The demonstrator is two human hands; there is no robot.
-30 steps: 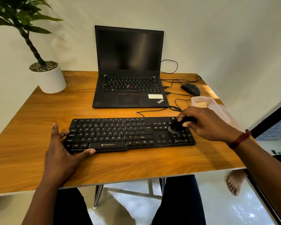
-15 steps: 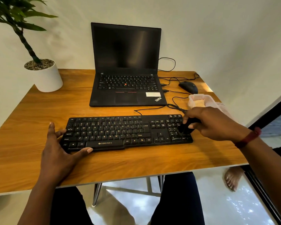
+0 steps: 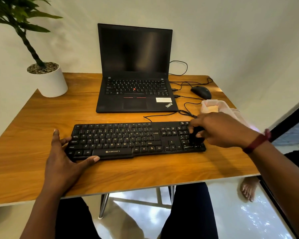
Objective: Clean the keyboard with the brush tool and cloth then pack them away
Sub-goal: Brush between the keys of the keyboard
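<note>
**Keyboard.** The black keyboard lies flat on the wooden desk, near the front edge, with its long side parallel to that edge. Its cable runs from the rear edge toward the laptop.

**Left hand.** The left hand rests on the desk at the keyboard's left end. It is spread wide and grips nothing. The thumb lies along the front edge of the keyboard below the space bar, and the straight fingers bear against the left end.

**Right hand.** The right hand is over the numeric keypad at the keyboard's right end, with its fingers curled round the brush tool. The tool is black and motion-blurred. Its lower end is down at the keypad keys, but whether the bristles touch them cannot be determined. A dark red band sits on the wrist.

**Storage items.** A pale translucent container stands on the desk behind the right hand, near the right edge. A pale cloth lies just beside it, largely hidden by the hand.

**Other items.**
- An open laptop with a dark screen stands behind the keyboard.
- A black mouse lies to the right of the laptop.
- A white plant pot stands at the rear left corner.
</note>
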